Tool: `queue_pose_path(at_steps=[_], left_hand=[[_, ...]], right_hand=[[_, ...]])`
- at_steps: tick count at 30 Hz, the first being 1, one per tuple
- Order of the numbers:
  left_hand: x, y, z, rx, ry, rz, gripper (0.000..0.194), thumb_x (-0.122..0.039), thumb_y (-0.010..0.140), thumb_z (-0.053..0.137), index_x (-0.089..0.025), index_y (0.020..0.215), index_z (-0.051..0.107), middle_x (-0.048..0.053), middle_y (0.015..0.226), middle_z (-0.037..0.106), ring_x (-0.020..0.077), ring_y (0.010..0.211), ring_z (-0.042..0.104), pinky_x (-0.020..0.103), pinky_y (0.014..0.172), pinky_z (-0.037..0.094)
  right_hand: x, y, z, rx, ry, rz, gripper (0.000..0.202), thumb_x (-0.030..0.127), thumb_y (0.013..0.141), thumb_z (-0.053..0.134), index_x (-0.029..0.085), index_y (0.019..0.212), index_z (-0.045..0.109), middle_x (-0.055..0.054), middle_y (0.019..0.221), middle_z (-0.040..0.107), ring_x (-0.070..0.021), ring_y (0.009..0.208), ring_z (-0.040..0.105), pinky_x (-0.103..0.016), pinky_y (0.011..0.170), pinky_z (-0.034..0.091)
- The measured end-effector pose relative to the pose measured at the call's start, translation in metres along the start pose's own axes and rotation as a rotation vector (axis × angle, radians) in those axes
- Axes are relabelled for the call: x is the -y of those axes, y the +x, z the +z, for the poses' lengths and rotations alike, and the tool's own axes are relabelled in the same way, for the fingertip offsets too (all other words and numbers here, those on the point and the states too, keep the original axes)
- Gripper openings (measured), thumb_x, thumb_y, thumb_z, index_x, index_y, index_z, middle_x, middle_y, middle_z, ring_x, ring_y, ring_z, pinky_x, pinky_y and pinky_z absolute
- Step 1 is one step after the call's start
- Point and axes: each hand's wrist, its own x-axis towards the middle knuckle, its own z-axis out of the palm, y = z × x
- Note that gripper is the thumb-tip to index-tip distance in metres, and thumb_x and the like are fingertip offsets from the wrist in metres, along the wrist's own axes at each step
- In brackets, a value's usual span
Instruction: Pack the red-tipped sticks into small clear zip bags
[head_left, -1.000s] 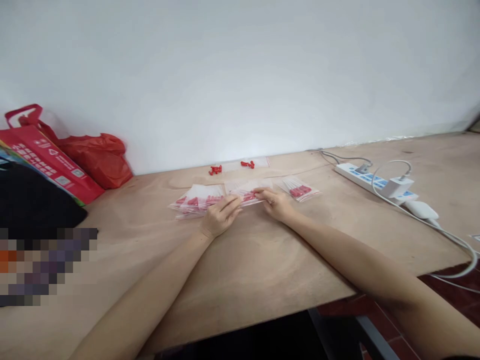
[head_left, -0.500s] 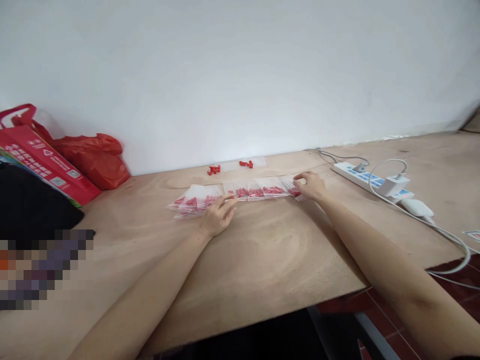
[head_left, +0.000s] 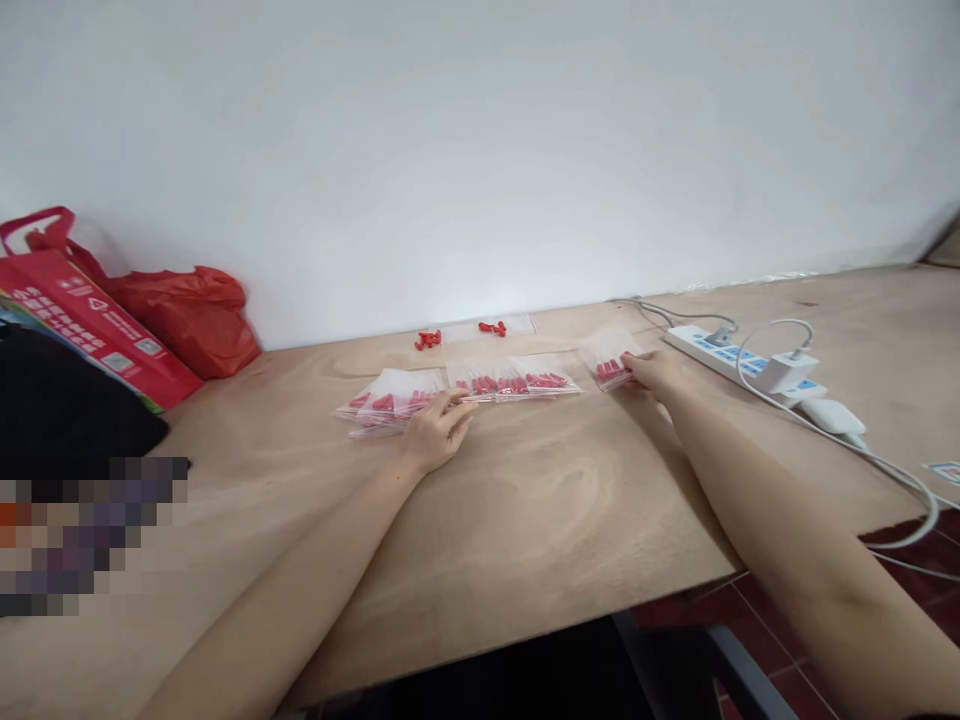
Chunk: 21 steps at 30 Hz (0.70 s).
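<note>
My right hand (head_left: pixel 651 372) pinches a small clear plastic bag (head_left: pixel 609 352) by its side; several red pieces lie along the bag's lower edge. Left of it, a row of similar bags (head_left: pixel 517 378) with red pieces overlaps on the table. My left hand (head_left: pixel 436 430) rests with its fingers loosely spread at the left end of that row, touching the bags. Beside it lies an overlapping pile of bags (head_left: pixel 386 402), partly covered by the fingers. Farther back, loose red pieces (head_left: pixel 428 340) lie near the wall with a flat clear bag (head_left: pixel 461 333).
A white power strip (head_left: pixel 739 360) with a plugged-in charger (head_left: pixel 787 370) and trailing white cables stands at the right. Red bags (head_left: pixel 187 320) and a black cloth item (head_left: pixel 67 400) occupy the left. The table's front edge (head_left: pixel 525 648) runs below my arms, and a wall rises behind.
My right hand has moved slightly right, drawing the end bag away from the row, so a gap now shows between them. The left hand has stayed in place.
</note>
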Motion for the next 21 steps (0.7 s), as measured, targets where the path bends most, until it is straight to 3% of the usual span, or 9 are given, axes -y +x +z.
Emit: queue_pose_path(at_steps=[4, 8, 11, 15, 18, 21], left_hand=[[0.000, 0.001, 0.000, 0.007, 0.011, 0.001, 0.018, -0.019, 0.080, 0.048, -0.018, 0.096, 0.056, 0.008, 0.102, 0.055, 0.0144, 0.079, 0.059, 0.028, 0.069, 0.052], [-0.002, 0.003, -0.002, -0.010, 0.042, 0.009, 0.031, -0.020, 0.080, 0.049, -0.018, 0.111, 0.049, 0.009, 0.104, 0.054, 0.0192, 0.094, 0.055, 0.034, 0.080, 0.049], [-0.009, 0.006, -0.004, -0.018, 0.072, 0.057, 0.043, -0.025, 0.079, 0.052, -0.019, 0.120, 0.041, 0.010, 0.108, 0.052, 0.0220, 0.105, 0.049, 0.037, 0.088, 0.045], [-0.015, 0.008, -0.001, 0.010, 0.127, 0.128, 0.033, -0.024, 0.080, 0.051, -0.020, 0.113, 0.049, 0.009, 0.106, 0.055, 0.0214, 0.103, 0.052, 0.035, 0.087, 0.046], [-0.013, 0.007, 0.004, -0.007, 0.142, 0.133, 0.020, -0.018, 0.083, 0.045, -0.020, 0.100, 0.056, 0.008, 0.097, 0.060, 0.0178, 0.091, 0.058, 0.031, 0.079, 0.050], [-0.008, 0.005, 0.009, -0.038, 0.128, 0.117, 0.019, -0.016, 0.085, 0.042, -0.019, 0.090, 0.060, 0.006, 0.090, 0.063, 0.0152, 0.083, 0.061, 0.028, 0.074, 0.052]], right_hand=[[0.016, -0.014, 0.014, 0.126, 0.235, 0.023, 0.015, 0.016, 0.077, 0.053, 0.016, 0.062, 0.050, 0.001, 0.057, 0.054, -0.0059, 0.053, 0.053, -0.013, 0.050, 0.047], [0.029, -0.051, 0.052, 0.346, 0.359, 0.061, 0.009, 0.012, 0.077, 0.053, 0.013, 0.068, 0.054, 0.001, 0.063, 0.059, -0.0041, 0.052, 0.054, -0.010, 0.048, 0.048], [0.026, -0.087, 0.084, 0.503, 0.499, 0.114, 0.010, 0.010, 0.077, 0.052, 0.012, 0.068, 0.055, 0.000, 0.063, 0.059, -0.0049, 0.053, 0.055, -0.011, 0.048, 0.049], [0.015, -0.120, 0.114, 0.577, 0.551, 0.133, 0.017, 0.007, 0.078, 0.048, 0.014, 0.063, 0.052, 0.001, 0.061, 0.057, -0.0055, 0.054, 0.056, -0.015, 0.053, 0.052], [0.010, -0.126, 0.122, 0.643, 0.547, 0.069, 0.018, 0.013, 0.081, 0.045, 0.017, 0.065, 0.050, 0.000, 0.065, 0.058, -0.0076, 0.058, 0.057, -0.020, 0.059, 0.052], [0.009, -0.122, 0.113, 0.616, 0.320, -0.142, 0.017, 0.031, 0.084, 0.043, 0.019, 0.073, 0.048, -0.001, 0.065, 0.058, -0.0120, 0.057, 0.057, -0.027, 0.055, 0.051]])
